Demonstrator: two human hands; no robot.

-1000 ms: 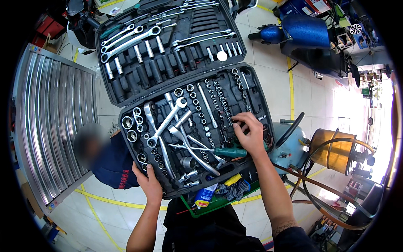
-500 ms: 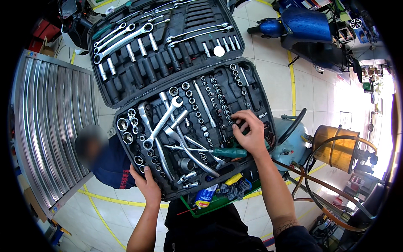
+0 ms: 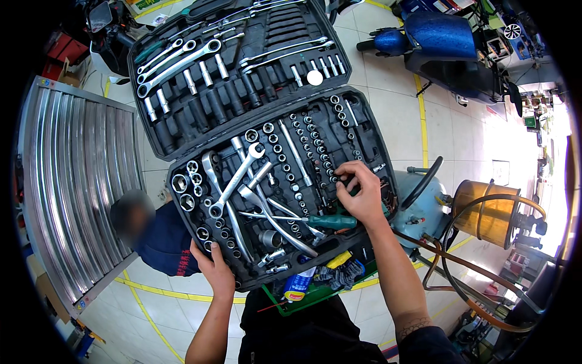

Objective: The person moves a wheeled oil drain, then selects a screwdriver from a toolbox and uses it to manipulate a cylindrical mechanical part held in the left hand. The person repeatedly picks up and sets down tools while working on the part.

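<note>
An open black socket-set case (image 3: 180,230) fills the middle, its lower tray holding sockets, loose wrenches (image 3: 236,179) and a green-handled screwdriver (image 3: 330,222). The lid (image 3: 291,94) holds ratcheting spanners (image 3: 176,71), long sockets and more wrenches. My left hand (image 3: 218,273) grips the tray's lower left edge, thumb up beside the sockets. My right hand (image 3: 364,197) has its fingers curled over a row of small sockets (image 3: 321,151); what is between the fingertips is too small to make out.
A co-worker (image 3: 163,236) bends beside the case. A ridged metal cabinet (image 3: 85,182) is left. A blue scooter (image 3: 439,42) stands upper right; a pale blue tank (image 3: 412,218) with amber canister (image 3: 485,215) and hoses is right. A green tray (image 3: 282,308) holds a spray can and gloves.
The view and case have shifted slightly. Both my hands stay in about the same place and pose on the case. The co-worker's head has moved a little.
</note>
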